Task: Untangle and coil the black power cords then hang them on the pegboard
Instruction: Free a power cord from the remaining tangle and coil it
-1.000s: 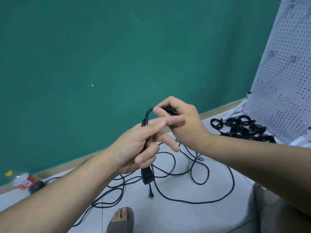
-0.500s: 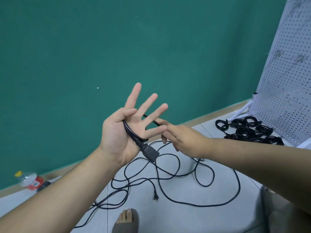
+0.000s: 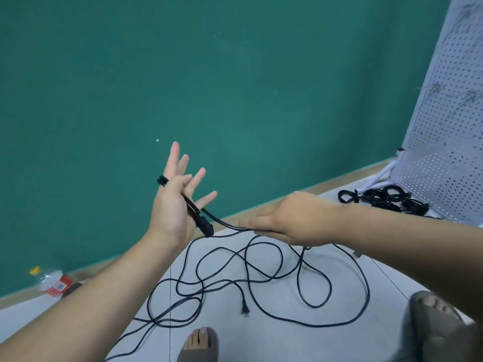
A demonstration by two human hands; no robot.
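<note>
A: Status on the cord?
B: Left hand (image 3: 172,207) is raised, palm up-facing, fingers (image 3: 174,152) straight and spread wide. Nothing clenched. The long black rubber power cord (image 3: 192,206) is looped round it: across the palm and round the edge by the index finger.
A: Connector?
B: The chunky black moulded connector (image 3: 206,227) hangs off the heel of that palm.
A: Right hand?
B: Right hand (image 3: 295,220) sits lower, just beside the left. The cord runs straight from the left palm in under its fingers (image 3: 261,220). Heavy blur there, so I can't tell whether they pinch it or just lie on it.
A: Rest of the cord?
B: Loose crossing loops on the grey tiled floor (image 3: 287,340), below both hands. The small black two-pin plug (image 3: 245,310) lies among them, near a foot in a grey-brown slipper (image 3: 198,346).
A: Pegboard?
B: The white perforated metal pegboard (image 3: 444,126) leans at far right by the green wall (image 3: 235,74). A pile of coiled black cords (image 3: 386,198) lies on the floor at its base, well apart from the hands.
A: Anything else?
B: A clear plastic bottle with red label and yellow cap (image 3: 52,282), on its side by the wall, far left.
</note>
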